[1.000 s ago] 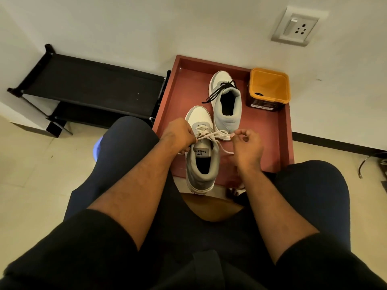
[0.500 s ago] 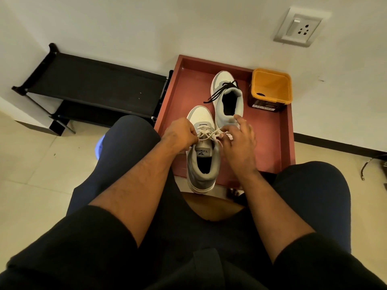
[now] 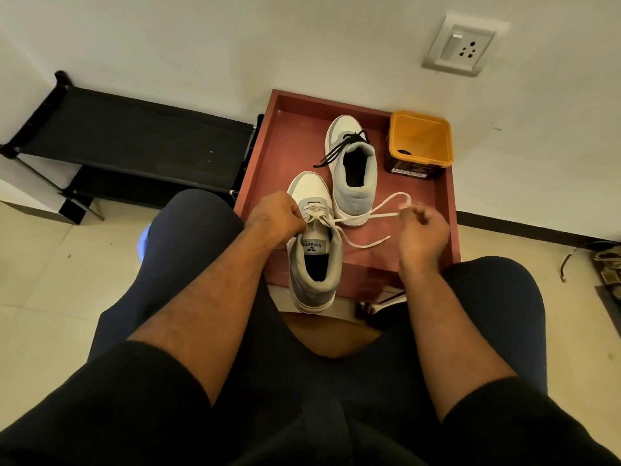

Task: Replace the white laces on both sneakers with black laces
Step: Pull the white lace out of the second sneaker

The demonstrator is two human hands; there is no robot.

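Roughly half done. Far grey-and-white sneaker (image 3: 353, 173), beyond both hands, already carries black laces (image 3: 342, 146). Left hand (image 3: 275, 218) grips the near grey-and-white sneaker (image 3: 314, 260); right hand (image 3: 424, 230) pinches its white lace (image 3: 366, 218), drawn out sideways. Unlacing and relacing remain.

Head camera looks steeply down, close over lap.

L hand (image 3: 275, 215) curled, gripping near sneaker (image 3: 314, 243) at the tongue. R hand (image 3: 424, 232) out to the right, fingers blurred, pinching white lace (image 3: 376, 216).
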